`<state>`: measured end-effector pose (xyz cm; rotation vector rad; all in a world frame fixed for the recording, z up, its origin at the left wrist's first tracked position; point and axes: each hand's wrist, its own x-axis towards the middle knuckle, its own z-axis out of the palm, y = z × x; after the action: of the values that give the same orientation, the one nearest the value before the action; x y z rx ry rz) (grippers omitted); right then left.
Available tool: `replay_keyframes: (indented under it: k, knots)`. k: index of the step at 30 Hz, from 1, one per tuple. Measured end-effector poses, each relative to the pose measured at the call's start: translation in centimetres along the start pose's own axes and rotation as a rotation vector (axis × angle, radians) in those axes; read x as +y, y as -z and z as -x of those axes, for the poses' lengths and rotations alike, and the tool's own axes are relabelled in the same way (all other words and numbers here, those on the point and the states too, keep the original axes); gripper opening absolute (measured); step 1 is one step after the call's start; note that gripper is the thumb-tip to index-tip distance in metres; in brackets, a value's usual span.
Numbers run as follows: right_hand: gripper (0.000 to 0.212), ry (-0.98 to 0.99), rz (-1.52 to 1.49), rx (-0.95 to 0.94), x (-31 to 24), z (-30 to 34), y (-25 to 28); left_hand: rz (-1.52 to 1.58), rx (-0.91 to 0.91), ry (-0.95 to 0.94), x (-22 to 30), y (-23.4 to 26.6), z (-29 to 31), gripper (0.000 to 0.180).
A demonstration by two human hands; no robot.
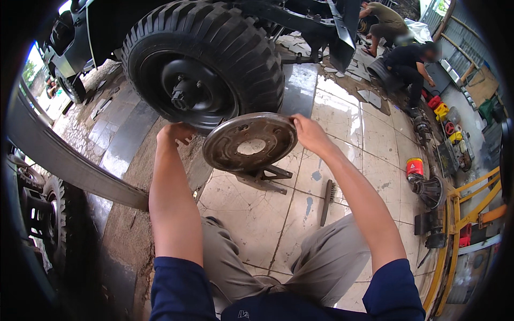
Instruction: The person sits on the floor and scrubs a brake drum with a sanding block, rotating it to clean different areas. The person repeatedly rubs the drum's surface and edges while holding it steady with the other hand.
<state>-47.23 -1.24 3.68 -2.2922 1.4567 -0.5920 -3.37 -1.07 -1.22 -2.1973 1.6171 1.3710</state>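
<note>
A dark vehicle (107,32) fills the top of the view, raised over the tiled floor (251,214), and its big knobby tyre (214,48) with a black hub stands just beyond the person's hands. A long grey metal beam (64,160) curves in from the left side, with a smaller wheel (53,224) below it. On the right stands a yellow steel frame (466,203). Further back, two other people (407,59) crouch at work on the floor among scattered parts and coloured containers.

Closer in, the seated person holds up a round, rusty brake backing plate (250,142) with a large centre hole, tilted towards the camera, in front of the lower part of the tyre and above the floor. The right hand (309,134) grips the plate's right rim, fingers wrapped over the edge. The left hand (175,132) is curled loosely near the plate's left rim; I cannot tell whether it touches it. Beneath the plate a small dark metal bracket (265,179) lies on the tiles, and just right of it a wire brush (326,200). A small red can (414,167) sits further right.
</note>
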Motion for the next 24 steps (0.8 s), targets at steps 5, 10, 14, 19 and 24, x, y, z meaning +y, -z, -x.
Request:
replay_keyframes:
  k: [5, 10, 14, 19, 24]
  knots:
    - [0.030, 0.129, -0.175, 0.105, -3.6, 0.3, 0.1, 0.039, 0.031, 0.025, -1.2, -0.1, 0.4, 0.066]
    - [0.030, -0.032, -0.045, -0.002, -0.7, 0.2, -0.2, 0.030, 0.036, -0.020, 0.2, -0.2, 0.8, 0.063]
    - [0.030, 0.112, -0.242, 0.069, -3.3, 0.2, 0.5, -0.006, -0.009, 0.007, -0.5, 0.4, 1.1, 0.071]
    - [0.031, -0.065, -0.007, -0.053, 0.1, -0.1, 0.1, 0.045, -0.015, 0.014, -0.3, 0.3, 0.5, 0.068]
    - [0.035, 0.065, -0.205, -0.018, -2.6, 0.3, 0.8, 0.052, 0.013, 0.007, -1.2, 0.2, 1.0, 0.066]
